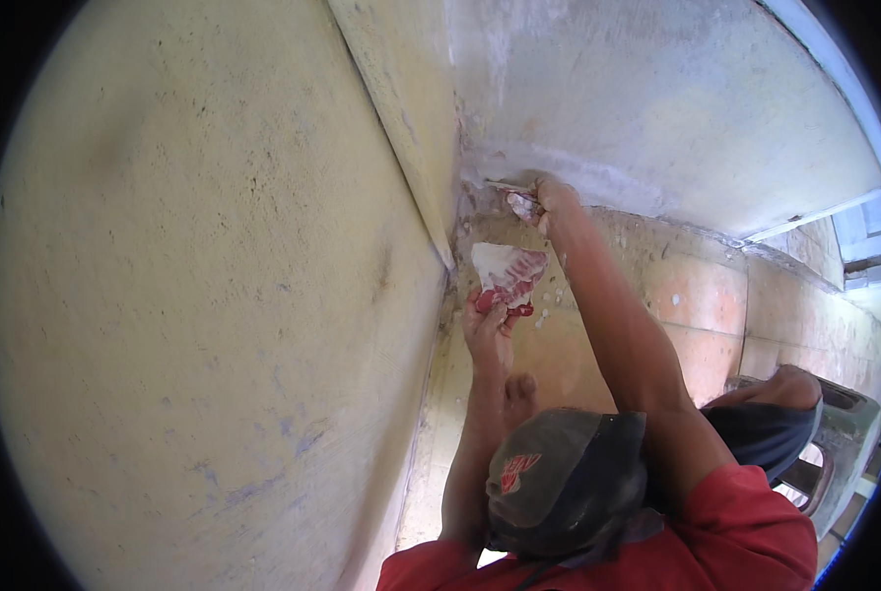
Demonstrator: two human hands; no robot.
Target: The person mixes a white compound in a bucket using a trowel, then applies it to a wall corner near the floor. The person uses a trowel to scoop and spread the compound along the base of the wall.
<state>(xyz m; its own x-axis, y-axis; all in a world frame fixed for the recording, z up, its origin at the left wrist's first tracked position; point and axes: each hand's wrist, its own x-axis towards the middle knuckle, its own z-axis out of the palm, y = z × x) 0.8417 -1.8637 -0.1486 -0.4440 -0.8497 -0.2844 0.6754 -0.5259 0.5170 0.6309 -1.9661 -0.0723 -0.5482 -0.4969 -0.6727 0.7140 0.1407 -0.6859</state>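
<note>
My left hand (484, 321) grips the lower edge of a flat red putty spreader (509, 274), its face thickly smeared with white putty. Farther ahead, my right arm stretches toward the inner corner, where my right hand (556, 200) is closed on a smaller putty scraper (524, 206), also coated in white and reddish paste. That scraper is close to the foot of the far wall (598, 179); whether its edge touches the wall I cannot tell. My right fingers partly hide its handle.
A yellowish, stained wall panel (224, 295) rises close on my left, with a raised trim strip (401, 128) by the corner. White drips spot the orange-brown floor tiles (559, 345). A low grey-green stool (849, 433) stands at the right, beside my bent knee.
</note>
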